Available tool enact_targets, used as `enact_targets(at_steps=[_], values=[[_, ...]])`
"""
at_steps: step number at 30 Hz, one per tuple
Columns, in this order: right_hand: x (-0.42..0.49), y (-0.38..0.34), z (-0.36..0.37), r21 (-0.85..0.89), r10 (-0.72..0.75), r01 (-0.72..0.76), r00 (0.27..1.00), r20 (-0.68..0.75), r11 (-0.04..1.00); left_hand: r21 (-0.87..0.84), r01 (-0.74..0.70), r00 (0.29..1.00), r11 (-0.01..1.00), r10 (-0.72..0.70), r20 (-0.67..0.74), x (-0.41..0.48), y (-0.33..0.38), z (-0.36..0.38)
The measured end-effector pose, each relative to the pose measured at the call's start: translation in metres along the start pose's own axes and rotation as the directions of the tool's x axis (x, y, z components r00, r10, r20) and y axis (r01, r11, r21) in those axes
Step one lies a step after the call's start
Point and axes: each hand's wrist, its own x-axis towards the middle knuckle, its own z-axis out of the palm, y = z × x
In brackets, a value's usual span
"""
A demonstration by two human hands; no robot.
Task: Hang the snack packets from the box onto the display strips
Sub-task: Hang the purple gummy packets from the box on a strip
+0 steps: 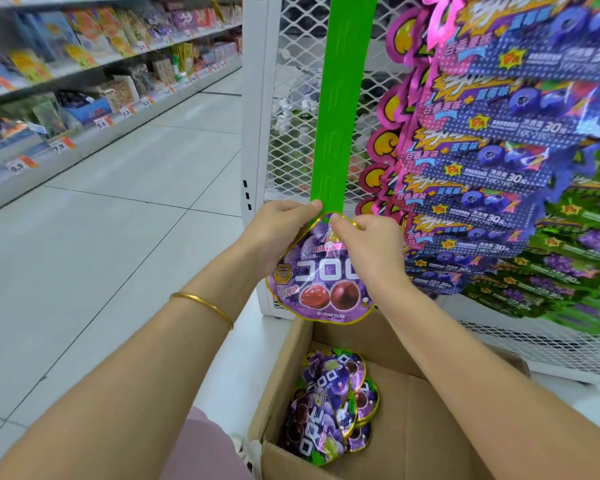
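Note:
A purple grape snack packet (pixel 321 275) is held up at the lower end of a bare green display strip (pixel 340 109) that hangs on a white mesh rack. My left hand (pixel 278 233) holds the packet's upper left edge, with the thumb on the strip's bottom end. My right hand (pixel 371 244) pinches the packet's top at the hang hole. Below my arms stands an open cardboard box (pixel 416 403) with several more purple packets (pixel 329 407) lying in its left part.
Full strips of purple and blue packets (pixel 478 150) and green packets (pixel 582 258) hang to the right. The white mesh rack (pixel 291 98) stands behind the strip. Stocked store shelves (pixel 84 71) run along the left of a tiled aisle (pixel 125 237).

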Motion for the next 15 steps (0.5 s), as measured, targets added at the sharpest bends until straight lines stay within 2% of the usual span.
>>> enact_targets(at_steps=[7, 15], values=[[0.0, 0.005, 0.003, 0.01, 0.014, -0.014, 1.0, 0.005, 1.0, 0.009, 0.049, 0.996, 0.999, -0.048, -0.075, 0.002, 0.0, 0.003], [-0.006, 0.031, 0.01, -0.065, 0.068, -0.06, 0.99, 0.121, 0.996, 0.148, -0.014, 0.995, 0.989, 0.029, -0.097, 0.003, -0.004, -0.001]])
